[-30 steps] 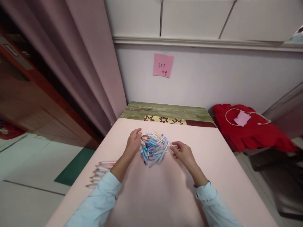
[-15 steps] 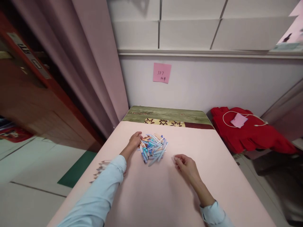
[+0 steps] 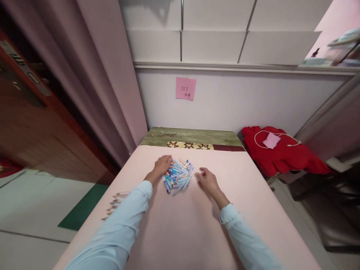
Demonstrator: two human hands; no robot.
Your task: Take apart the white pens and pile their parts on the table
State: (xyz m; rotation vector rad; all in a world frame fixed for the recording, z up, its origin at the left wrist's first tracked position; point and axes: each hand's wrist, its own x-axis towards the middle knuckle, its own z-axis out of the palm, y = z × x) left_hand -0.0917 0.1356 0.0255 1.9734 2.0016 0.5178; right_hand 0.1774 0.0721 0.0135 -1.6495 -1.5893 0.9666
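Note:
A heaped pile of pens and pencils (image 3: 180,176), mostly blue, white and wood-coloured, lies on the pink-covered table (image 3: 180,228). At the pile's upper left edge is my left hand (image 3: 162,165), its fingers curled together against the pens; what they hold, if anything, is hidden. My right hand (image 3: 208,180) hovers just right of the pile, thumb and forefinger apart, with nothing visible between them. Beside my left forearm, several pencils (image 3: 114,204) lie side by side, tips pointing left, partly covered by the sleeve.
A green wooden strip (image 3: 194,134) shows at the table's far edge, against the wall. A pink note (image 3: 185,89) is stuck on that wall. Red cloth (image 3: 278,153) with a white cord lies to the right. A curtain (image 3: 112,82) and a wooden door (image 3: 50,142) stand at left.
My right hand has moved forward and left to the pile, its fingertips parting. My left hand has shifted slightly over the pile's edge. The camera view has turned a little right.

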